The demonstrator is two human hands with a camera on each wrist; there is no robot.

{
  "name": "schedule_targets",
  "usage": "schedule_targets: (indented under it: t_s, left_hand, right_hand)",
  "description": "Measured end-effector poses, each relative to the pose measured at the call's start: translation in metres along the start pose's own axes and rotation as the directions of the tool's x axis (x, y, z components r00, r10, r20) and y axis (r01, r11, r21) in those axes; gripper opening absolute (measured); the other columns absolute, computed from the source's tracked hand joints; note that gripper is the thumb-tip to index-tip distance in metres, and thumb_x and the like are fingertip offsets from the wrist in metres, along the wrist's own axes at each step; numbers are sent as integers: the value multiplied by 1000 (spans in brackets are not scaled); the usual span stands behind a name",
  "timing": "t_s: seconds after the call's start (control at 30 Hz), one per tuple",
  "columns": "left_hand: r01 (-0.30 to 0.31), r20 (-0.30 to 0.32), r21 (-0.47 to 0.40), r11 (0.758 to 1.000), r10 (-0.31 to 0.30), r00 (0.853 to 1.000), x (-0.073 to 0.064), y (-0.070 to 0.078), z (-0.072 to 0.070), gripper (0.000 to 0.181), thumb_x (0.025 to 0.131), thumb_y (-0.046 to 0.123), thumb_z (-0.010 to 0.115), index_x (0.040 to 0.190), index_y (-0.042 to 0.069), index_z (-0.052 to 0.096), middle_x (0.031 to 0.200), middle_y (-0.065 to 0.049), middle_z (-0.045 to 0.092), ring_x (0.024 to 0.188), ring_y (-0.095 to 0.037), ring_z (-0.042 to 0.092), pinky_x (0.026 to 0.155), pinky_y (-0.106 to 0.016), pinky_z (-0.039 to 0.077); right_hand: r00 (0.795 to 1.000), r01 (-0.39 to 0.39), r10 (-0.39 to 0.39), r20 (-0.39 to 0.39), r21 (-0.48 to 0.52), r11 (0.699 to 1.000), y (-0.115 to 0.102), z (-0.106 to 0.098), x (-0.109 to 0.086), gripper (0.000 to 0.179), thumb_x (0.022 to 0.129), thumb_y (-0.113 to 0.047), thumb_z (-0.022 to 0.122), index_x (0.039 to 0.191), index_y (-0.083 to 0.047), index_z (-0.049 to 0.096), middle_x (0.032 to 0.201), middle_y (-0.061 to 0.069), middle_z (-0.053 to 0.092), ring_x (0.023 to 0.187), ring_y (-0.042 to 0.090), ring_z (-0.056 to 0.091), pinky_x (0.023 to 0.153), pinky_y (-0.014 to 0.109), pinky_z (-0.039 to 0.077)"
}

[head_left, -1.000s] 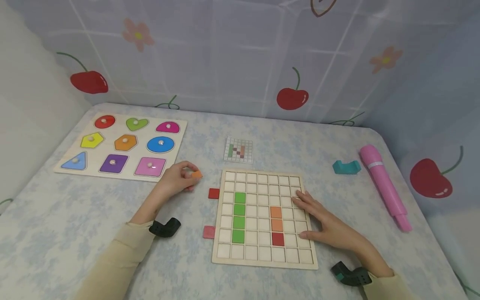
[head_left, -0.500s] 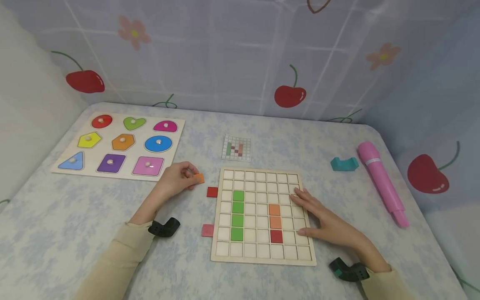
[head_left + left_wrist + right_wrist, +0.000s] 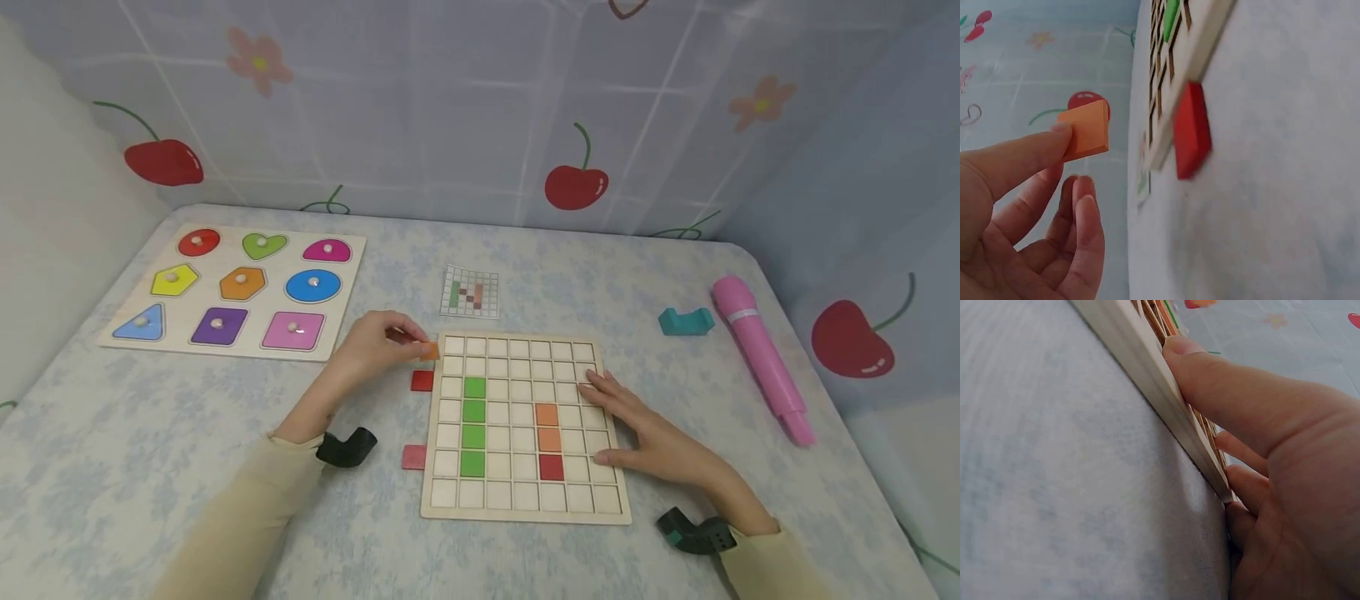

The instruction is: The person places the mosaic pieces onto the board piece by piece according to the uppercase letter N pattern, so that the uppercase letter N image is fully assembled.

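Between thumb and fingertips my left hand (image 3: 378,343) pinches an orange square tile (image 3: 1088,130), held near the upper left edge of a wooden grid board (image 3: 498,508). In the board's cells lie a column of green tiles (image 3: 473,411) and, farther right, two orange tiles (image 3: 548,427) above a red tile (image 3: 551,467). My right hand (image 3: 648,433) rests on the board's right edge, thumb and fingers spread and fairly straight. Against the left side of the board are a loose red tile (image 3: 422,381) and a pinkish-red tile (image 3: 414,457).
A printed pattern card (image 3: 468,292) lies behind the board. At the back left is a knobbed shape puzzle (image 3: 273,302). On the right are a teal curved block (image 3: 686,322) and a pink toy microphone (image 3: 763,362). A patterned curtain (image 3: 420,108) hangs behind the table.
My left hand has carried the orange tile to the right, up to the board's left edge. My right hand stays on the board. The head view has shifted slightly.
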State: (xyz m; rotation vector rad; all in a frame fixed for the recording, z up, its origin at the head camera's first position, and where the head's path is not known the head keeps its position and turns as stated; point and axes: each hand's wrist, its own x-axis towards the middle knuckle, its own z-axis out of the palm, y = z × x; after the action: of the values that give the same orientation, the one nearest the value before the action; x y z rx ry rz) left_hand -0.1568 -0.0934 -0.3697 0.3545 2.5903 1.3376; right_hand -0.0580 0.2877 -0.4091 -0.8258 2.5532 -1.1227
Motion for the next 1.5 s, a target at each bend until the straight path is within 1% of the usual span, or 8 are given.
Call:
schedule_targets:
  t_s: [0.17,0.37,0.47,0.63,0.9,1.23,1.37,1.5]
  left_hand:
    - [-87,108,-53,995,92,990,18,31,23,11,82,16,73,88,7,71,81,0,65,75,-17,59,69,-31,48]
    - [-202,288,-63,977,211,934,38,60,61,6,85,13,70,88,9,72,82,3,65,74,-12,59,67,-27,47]
    - [-207,366,-46,977,209,907,44,67,79,4,85,11,69,87,8,72,79,3,65,74,-11,59,66,-24,47]
    - [-215,423,27,976,184,887,45,69,95,3,85,9,70,83,7,71,73,3,64,67,-11,58,62,-22,45]
    - [-247,480,68,967,185,857,44,65,102,6,84,9,71,78,10,70,69,4,61,65,-11,56,61,-23,44]
    - [-337,440,174,925,233,867,39,71,103,11,82,10,72,74,13,65,71,6,58,66,-11,54,62,-24,44]
    - [-348,409,66,935,293,864,37,69,88,2,84,10,70,84,9,68,76,6,60,71,-8,56,65,-22,45]
    - [-332,347,-106,937,348,871,22,63,55,13,86,11,68,97,4,69,84,3,63,77,-10,59,71,-25,48]
  right_hand:
    - [1000,-7,6,6,6,1000,0,1,1,80,82,-25,73,147,-12,29,154,12,12,139,33,1,97,67,14]
    - [1000,-14,14,6,5,1000,0,0,4,79,83,-25,72,148,-13,28,154,10,11,139,33,0,97,68,14]
    - [1000,-24,24,11,14,1000,0,1,4,79,83,-25,72,148,-13,29,154,10,11,139,34,0,97,67,13]
    - [999,-38,37,20,23,999,-2,4,4,79,83,-27,72,147,-12,29,154,10,11,139,33,-1,98,67,12]
    - [1000,-23,23,5,23,999,-3,5,-2,78,83,-25,73,147,-10,30,153,13,12,138,36,0,96,68,13]
    - [1000,-26,26,8,19,999,-1,3,-1,79,83,-24,73,147,-12,29,154,11,11,138,35,0,96,68,13]
    - [1000,-29,29,8,10,1000,-1,2,0,79,83,-25,72,147,-11,30,154,11,12,138,35,0,97,68,12]
    - [999,-35,35,5,8,999,-1,0,0,79,82,-25,73,147,-12,30,154,11,12,138,34,0,97,68,12]
